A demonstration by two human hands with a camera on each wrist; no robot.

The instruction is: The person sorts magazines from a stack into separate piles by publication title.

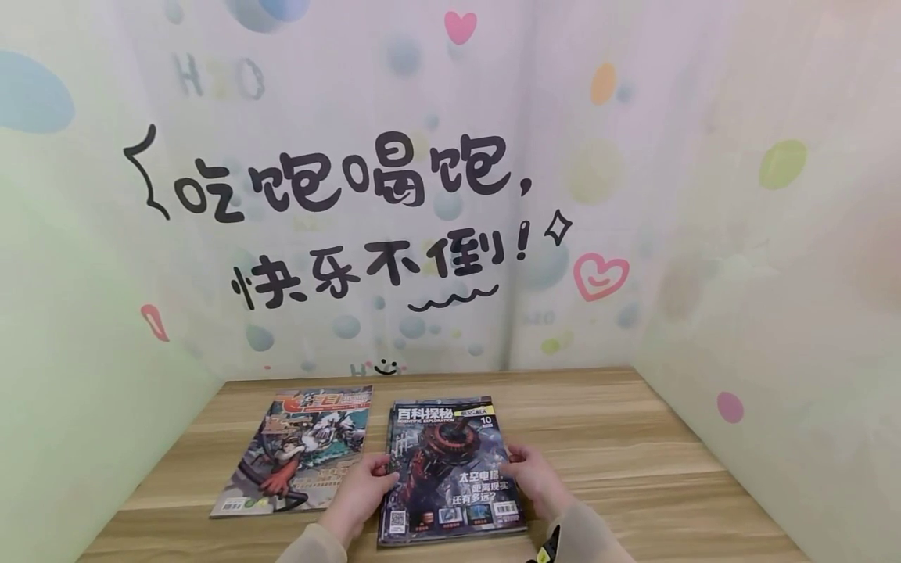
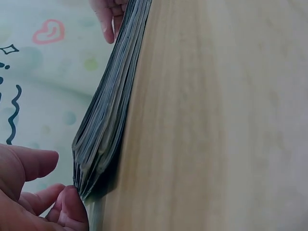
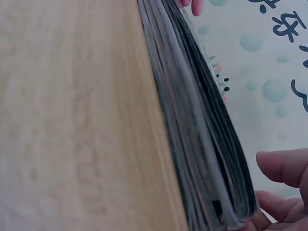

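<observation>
A stack of several magazines (image 1: 450, 469) lies on the wooden table, its top cover dark with a red machine and white lettering. At the stack's left side is my left hand (image 1: 362, 493); in the left wrist view its fingertips (image 2: 72, 207) touch the page edges near a corner, the thumb apart from them. My right hand (image 1: 535, 481) is at the opposite side. In the right wrist view its thumb (image 3: 281, 166) stands off the stack, while the other fingers are close against the edges, partly hidden. The stack's edges (image 3: 192, 120) look slightly uneven.
Another magazine (image 1: 299, 453) with a colourful illustrated cover lies flat to the left of the stack. The wooden table (image 1: 619, 453) meets a patterned back wall (image 1: 450, 336) with black lettering, and pale side walls stand at left and right.
</observation>
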